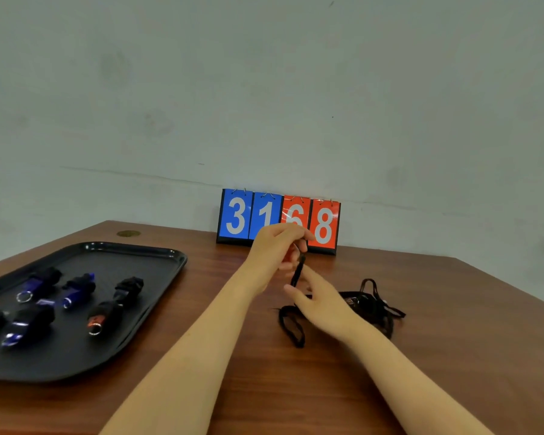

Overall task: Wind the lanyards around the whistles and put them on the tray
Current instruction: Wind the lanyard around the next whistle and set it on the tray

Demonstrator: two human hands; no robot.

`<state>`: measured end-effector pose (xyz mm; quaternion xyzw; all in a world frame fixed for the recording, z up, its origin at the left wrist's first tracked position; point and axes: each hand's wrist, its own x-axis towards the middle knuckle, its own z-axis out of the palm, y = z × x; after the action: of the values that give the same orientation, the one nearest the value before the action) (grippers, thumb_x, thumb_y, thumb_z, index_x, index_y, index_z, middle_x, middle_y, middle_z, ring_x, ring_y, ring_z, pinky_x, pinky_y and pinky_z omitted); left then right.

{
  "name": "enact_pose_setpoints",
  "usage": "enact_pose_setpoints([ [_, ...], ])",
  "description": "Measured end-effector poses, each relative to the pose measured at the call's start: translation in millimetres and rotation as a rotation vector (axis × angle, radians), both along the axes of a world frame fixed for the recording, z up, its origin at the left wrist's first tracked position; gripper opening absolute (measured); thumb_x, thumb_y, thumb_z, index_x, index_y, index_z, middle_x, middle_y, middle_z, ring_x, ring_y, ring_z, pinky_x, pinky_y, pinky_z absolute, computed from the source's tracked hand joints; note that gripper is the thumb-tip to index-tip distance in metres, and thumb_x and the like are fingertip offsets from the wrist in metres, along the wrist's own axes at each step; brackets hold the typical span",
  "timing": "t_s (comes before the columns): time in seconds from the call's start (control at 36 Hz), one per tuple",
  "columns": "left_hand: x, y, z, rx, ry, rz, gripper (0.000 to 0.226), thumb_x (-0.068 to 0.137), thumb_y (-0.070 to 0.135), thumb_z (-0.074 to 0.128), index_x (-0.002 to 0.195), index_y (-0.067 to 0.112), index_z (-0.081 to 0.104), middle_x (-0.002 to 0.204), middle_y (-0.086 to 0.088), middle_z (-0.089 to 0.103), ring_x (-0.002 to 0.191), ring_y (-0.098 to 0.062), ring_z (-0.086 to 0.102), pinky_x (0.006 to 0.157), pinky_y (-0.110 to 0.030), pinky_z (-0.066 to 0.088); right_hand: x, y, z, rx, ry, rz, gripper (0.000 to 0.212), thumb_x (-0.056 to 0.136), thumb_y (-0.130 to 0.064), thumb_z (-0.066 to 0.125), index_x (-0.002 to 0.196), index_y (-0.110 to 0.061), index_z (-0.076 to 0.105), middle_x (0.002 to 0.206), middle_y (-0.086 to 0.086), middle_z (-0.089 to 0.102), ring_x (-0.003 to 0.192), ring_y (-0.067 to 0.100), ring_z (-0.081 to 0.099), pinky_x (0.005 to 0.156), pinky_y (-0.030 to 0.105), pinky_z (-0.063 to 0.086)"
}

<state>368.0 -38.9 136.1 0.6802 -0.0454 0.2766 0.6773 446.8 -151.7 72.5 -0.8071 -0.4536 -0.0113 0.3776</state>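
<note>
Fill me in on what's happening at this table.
A person is winding a black lanyard around a whistle. The left hand grips the whistle, mostly hidden in the fingers, while the right hand guides the cord. Several wound whistles already lie on the black tray at left. A tangle of lanyards waits on the table behind the right hand.

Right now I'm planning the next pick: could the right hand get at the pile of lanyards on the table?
Probably yes. The pile of lanyards lies just beside the right hand with nothing between, but that hand seems busy with the black lanyard the left hand holds up.
</note>
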Motion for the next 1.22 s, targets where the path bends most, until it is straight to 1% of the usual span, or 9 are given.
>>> enact_pose_setpoints([
  [0.11, 3.6, 3.3, -1.0, -0.022, 0.037, 0.053, 0.023, 0.095, 0.011, 0.050, 0.085, 0.009, 0.071, 0.069, -0.002, 0.058, 0.051, -0.008, 0.045, 0.040, -0.017, 0.029, -0.1, -4.9, 0.2, 0.028, 0.090, -0.043, 0.031, 0.102, -0.032, 0.039, 0.088, -0.020, 0.064, 0.092, -0.003, 0.065, 0.090, 0.008, 0.059, 0.083, 0.025, 0.042],
  [0.28, 17.2, 18.1, -15.2, 0.131, 0.163, 0.380, 0.021, 0.095, 0.017, 0.049, 0.096, 0.008, 0.068, 0.072, 0.000, 0.056, 0.060, -0.009, 0.047, 0.054, -0.020, 0.040, 8.9, -22.4, 23.0, 0.564, 0.731, -0.081, 0.034, 0.103, -0.025, 0.038, 0.072, -0.013, 0.046, 0.054, -0.002, 0.039, 0.049, 0.014, 0.037, 0.054, 0.028, 0.038],
  [0.53, 24.5, 20.7, -35.4, 0.490, 0.474, 0.259, 0.021, 0.098, 0.030, 0.047, 0.092, 0.020, 0.065, 0.080, 0.004, 0.056, 0.069, -0.008, 0.051, 0.061, -0.020, 0.042, 23.5, -41.3, 30.2, 0.975, 0.997, -0.085, 0.033, 0.103, -0.030, 0.042, 0.076, -0.013, 0.051, 0.046, -0.007, 0.031, 0.039, 0.007, 0.022, 0.037, 0.021, 0.020],
  [0.61, 23.9, 13.2, -36.7, 0.565, 0.489, 0.217, 0.023, 0.100, 0.028, 0.041, 0.094, 0.021, 0.063, 0.080, 0.009, 0.052, 0.073, -0.007, 0.049, 0.070, -0.024, 0.042, 30.5, -43.9, 26.6, 1.057, 1.037, -0.074, 0.033, 0.103, -0.029, 0.041, 0.076, -0.013, 0.051, 0.047, -0.007, 0.028, 0.038, 0.007, 0.020, 0.035, 0.020, 0.017],
  [0.75, 29.1, 12.8, -35.8, 0.428, 0.502, 0.149, 0.024, 0.098, 0.021, 0.039, 0.089, 0.018, 0.060, 0.068, 0.001, 0.049, 0.057, -0.010, 0.044, 0.058, -0.024, 0.040, 34.4, -47.6, 23.2, 1.132, 1.144, -0.057, 0.034, 0.103, -0.026, 0.035, 0.076, -0.013, 0.053, 0.051, -0.007, 0.030, 0.040, 0.007, 0.022, 0.035, 0.020, 0.018],
  [0.89, 26.4, 16.3, -42.1, 0.636, 0.509, 0.099, 0.026, 0.099, 0.030, 0.049, 0.092, 0.011, 0.066, 0.077, 0.000, 0.058, 0.069, -0.011, 0.054, 0.070, -0.023, 0.047, 33.2, -50.9, 26.5, 1.226, 1.215, -0.054, 0.030, 0.100, -0.016, 0.035, 0.076, -0.012, 0.053, 0.053, -0.006, 0.030, 0.042, 0.008, 0.021, 0.037, 0.020, 0.018],
  [1.0, 24.1, 16.6, -46.8, 0.524, 0.522, 0.025, 0.015, 0.100, 0.030, 0.049, 0.104, 0.020, 0.060, 0.088, 0.001, 0.067, 0.074, -0.010, 0.064, 0.065, -0.021, 0.050, 35.4, -52.4, 27.4, 1.237, 1.207, -0.092, 0.030, 0.099, -0.016, 0.035, 0.077, -0.012, 0.054, 0.053, -0.006, 0.032, 0.041, 0.008, 0.023, 0.036, 0.020, 0.019],
  [1.11, 25.8, 12.3, -40.3, 0.486, 0.504, 0.083, 0.021, 0.101, 0.034, 0.042, 0.094, 0.021, 0.056, 0.073, 0.004, 0.054, 0.055, -0.007, 0.047, 0.051, -0.019, 0.037, 39.3, -53.4, 26.4, 1.239, 1.167, -0.123, 0.029, 0.099, -0.016, 0.035, 0.078, -0.012, 0.054, 0.052, -0.006, 0.031, 0.041, 0.008, 0.022, 0.036, 0.020, 0.019],
  [1.22, 26.8, 7.9, -31.9, 0.035, 0.511, 0.045, 0.021, 0.101, 0.021, 0.040, 0.093, 0.012, 0.056, 0.068, 0.000, 0.049, 0.054, -0.009, 0.040, 0.051, -0.021, 0.031, 40.5, -53.0, 25.3, 1.211, 1.135, -0.134, 0.029, 0.100, -0.015, 0.034, 0.078, -0.012, 0.053, 0.050, -0.006, 0.030, 0.037, 0.007, 0.022, 0.033, 0.019, 0.018],
])
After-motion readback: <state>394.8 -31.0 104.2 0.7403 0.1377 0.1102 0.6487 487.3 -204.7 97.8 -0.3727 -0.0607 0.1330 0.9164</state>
